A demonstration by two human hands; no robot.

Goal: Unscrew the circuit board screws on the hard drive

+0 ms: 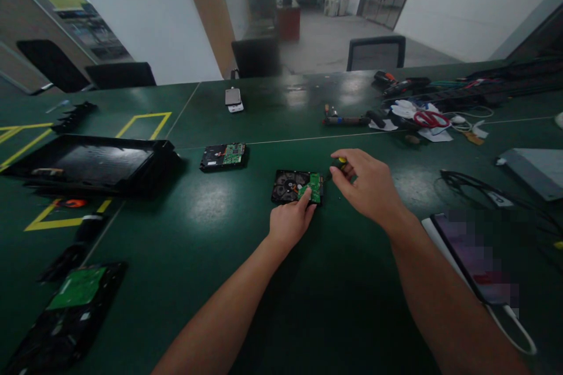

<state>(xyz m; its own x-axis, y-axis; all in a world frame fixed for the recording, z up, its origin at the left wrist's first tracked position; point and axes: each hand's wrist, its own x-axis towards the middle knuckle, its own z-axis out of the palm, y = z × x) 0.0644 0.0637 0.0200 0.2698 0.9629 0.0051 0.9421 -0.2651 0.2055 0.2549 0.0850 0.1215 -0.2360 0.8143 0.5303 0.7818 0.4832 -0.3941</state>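
A hard drive [285, 183] lies on the green table, its underside up, with a green circuit board on its right part. My left hand [291, 221] grips it from the near edge, one finger pressed on the board. My right hand [364, 184] is closed on a small screwdriver [342, 160] with a yellow and black handle. The screwdriver's thin shaft slants down toward the drive's right end; whether the tip touches it I cannot tell. To the left lies a second hard drive [223, 156], also with its circuit board up.
A black tray-like casing [88, 155] sits at the left, above another device with a green board [77, 290]. At the right are a phone [470, 258], a black cable [488, 193] and a grey metal box [534, 170]. Tools and cables [422, 111] clutter the far right.
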